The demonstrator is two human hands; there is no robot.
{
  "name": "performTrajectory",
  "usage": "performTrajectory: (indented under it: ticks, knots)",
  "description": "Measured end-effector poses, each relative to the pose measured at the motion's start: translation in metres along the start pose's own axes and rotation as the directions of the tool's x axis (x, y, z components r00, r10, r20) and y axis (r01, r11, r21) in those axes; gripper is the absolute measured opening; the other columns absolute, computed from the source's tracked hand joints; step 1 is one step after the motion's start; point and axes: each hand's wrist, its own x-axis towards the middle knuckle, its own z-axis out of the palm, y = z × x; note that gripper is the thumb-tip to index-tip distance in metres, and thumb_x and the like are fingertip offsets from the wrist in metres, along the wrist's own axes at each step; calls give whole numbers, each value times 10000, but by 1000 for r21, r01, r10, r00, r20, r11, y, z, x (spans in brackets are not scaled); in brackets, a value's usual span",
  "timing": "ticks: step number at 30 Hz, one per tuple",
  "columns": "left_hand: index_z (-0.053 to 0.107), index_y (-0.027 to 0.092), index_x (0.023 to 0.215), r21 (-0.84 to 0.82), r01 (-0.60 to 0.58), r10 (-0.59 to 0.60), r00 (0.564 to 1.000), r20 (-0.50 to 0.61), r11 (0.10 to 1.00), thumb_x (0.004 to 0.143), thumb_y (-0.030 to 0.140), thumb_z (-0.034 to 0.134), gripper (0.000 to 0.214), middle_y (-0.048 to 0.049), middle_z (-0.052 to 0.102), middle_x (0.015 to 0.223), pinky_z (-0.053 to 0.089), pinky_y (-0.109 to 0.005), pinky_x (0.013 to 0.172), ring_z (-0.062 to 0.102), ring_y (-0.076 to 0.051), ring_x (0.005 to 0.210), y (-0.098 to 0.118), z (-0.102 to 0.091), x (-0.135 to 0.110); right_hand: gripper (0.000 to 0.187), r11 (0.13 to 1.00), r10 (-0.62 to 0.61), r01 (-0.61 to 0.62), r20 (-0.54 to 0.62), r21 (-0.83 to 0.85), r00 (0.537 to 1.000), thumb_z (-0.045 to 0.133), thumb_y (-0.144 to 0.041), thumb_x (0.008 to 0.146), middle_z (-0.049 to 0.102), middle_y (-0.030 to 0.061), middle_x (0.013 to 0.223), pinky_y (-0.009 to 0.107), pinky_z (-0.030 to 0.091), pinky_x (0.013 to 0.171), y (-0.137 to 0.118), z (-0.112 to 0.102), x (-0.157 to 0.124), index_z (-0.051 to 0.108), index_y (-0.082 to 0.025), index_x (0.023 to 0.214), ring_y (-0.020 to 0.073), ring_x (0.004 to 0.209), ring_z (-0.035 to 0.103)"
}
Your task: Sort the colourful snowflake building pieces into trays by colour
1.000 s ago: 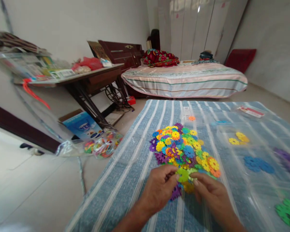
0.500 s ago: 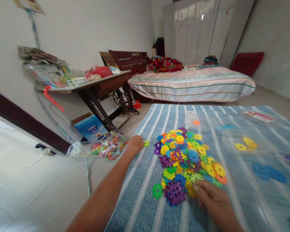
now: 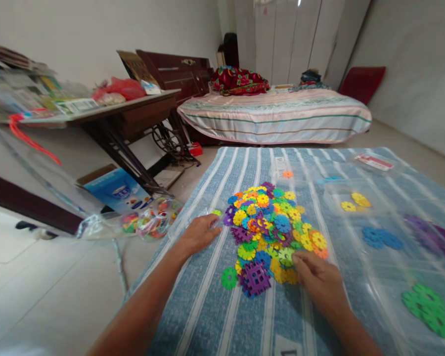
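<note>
A heap of flower-shaped plastic discs (image 3: 261,232) in several colours lies on the striped cloth, with square purple lattice pieces (image 3: 257,278) among them. My right hand (image 3: 321,282) is at the heap's near right edge, thumb and forefinger closed on the rim of a light green disc (image 3: 286,257). Left of the heap, my left hand (image 3: 196,235) has its thumb and fingers apart, and I see nothing between them. Just beyond its fingertips, a yellow-green disc (image 3: 216,212) lies in a clear container, partly hidden by the hand.
Clear trays on the right hold yellow discs (image 3: 359,200), blue discs (image 3: 381,237), purple pieces (image 3: 432,235) and green discs (image 3: 428,309). An orange disc (image 3: 288,174) lies in another farther back. Left of the blue striped cloth (image 3: 203,306) are a toy bag (image 3: 152,220) and a sewing-machine table (image 3: 133,111).
The view has shifted, bringing more of the right-hand trays into sight. My right fingers have gone from a yellow disc to a light green one. My left hand has drawn back from the yellow-green disc.
</note>
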Motion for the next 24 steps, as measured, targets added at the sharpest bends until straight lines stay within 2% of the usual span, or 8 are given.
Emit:
performTrajectory:
  ticks: [6,9,12,13,15,18,21,24]
  knots:
    - [629,183,974,-11,-52,53,997,63,999,791,283,460,268,-50,691,913,477,-300,751,636,-202,845,-1,-3,-14,305,992,-95,97,24,-83,995,494,-424,862,604,-15,599,225,405,502,-2,-1,1,670,-191,773,122,520,539]
    - [600,141,1079,59,-64,73,983,-169,996,805,292,494,330,-123,658,1094,460,-384,905,611,-248,997,8,4,-29,298,987,-121,123,27,-100,992,486,-407,866,628,-8,622,222,408,491,-2,-1,1,671,-194,769,121,518,551]
    - [588,142,1102,80,-166,184,890,-417,983,857,322,482,322,-131,634,1139,435,-404,973,565,-250,1092,27,17,-50,286,981,-152,155,37,-115,988,480,-386,873,644,-8,631,216,412,483,-1,0,1,671,-196,775,117,510,560]
    - [594,155,1085,71,-222,231,878,-420,972,871,321,475,296,-116,644,1111,452,-385,956,572,-236,1078,34,23,-57,283,976,-172,177,52,-123,984,478,-378,876,651,-7,636,214,416,485,0,0,0,671,-197,777,116,510,566]
    - [610,182,1029,34,-294,289,903,-317,955,881,304,480,232,-78,665,1018,498,-343,878,604,-208,992,47,35,-69,271,959,-229,243,103,-146,968,479,-365,883,668,-6,644,210,425,495,2,2,-2,675,-196,803,112,504,579]
    - [623,194,947,3,-243,240,956,-167,970,867,278,508,163,-54,668,913,531,-342,787,626,-206,886,62,52,-79,252,905,-330,363,174,-221,928,498,-357,882,706,15,701,217,450,541,4,9,-7,677,-187,929,125,544,624]
    - [624,194,926,-6,-215,209,955,-212,977,857,258,521,140,-55,663,892,546,-347,759,635,-208,856,67,67,-81,327,810,-386,450,236,-378,892,538,-352,861,724,44,735,244,455,571,-1,21,-10,621,-170,1120,167,606,661]
    - [617,203,952,-1,-314,291,880,-375,949,861,257,516,147,-52,668,914,561,-308,745,650,-189,853,62,81,-80,342,703,-352,485,337,-521,873,591,-315,826,717,41,702,248,428,548,-16,34,-10,594,-167,1134,188,593,663]
